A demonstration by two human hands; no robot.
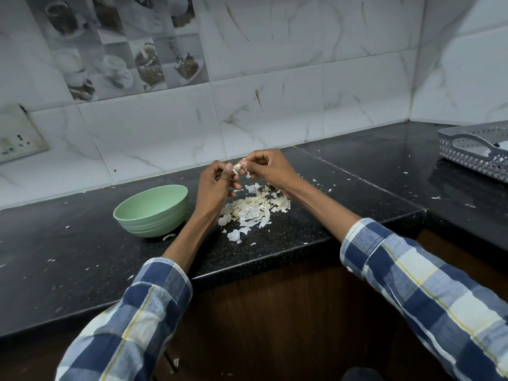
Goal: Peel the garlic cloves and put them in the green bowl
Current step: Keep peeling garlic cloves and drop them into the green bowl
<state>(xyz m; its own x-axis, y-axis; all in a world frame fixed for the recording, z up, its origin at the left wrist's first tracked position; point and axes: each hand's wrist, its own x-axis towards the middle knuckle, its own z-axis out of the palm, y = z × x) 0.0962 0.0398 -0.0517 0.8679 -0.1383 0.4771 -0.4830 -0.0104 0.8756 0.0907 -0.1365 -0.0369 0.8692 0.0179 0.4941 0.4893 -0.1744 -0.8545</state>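
Observation:
My left hand [214,185] and my right hand [268,167] meet above the black counter, both pinching one small garlic clove [237,168]. A strip of skin hangs from my right fingertips. Below the hands lies a heap of white garlic peels [253,207]. The green bowl [152,209] stands on the counter just left of my left wrist; its inside is hidden from this angle.
A grey perforated plastic basket [475,148] sits at the far right on the black counter [357,171]. Bits of peel are scattered over the counter. A wall socket [16,138] is at the left on the tiled wall. The counter edge runs below my forearms.

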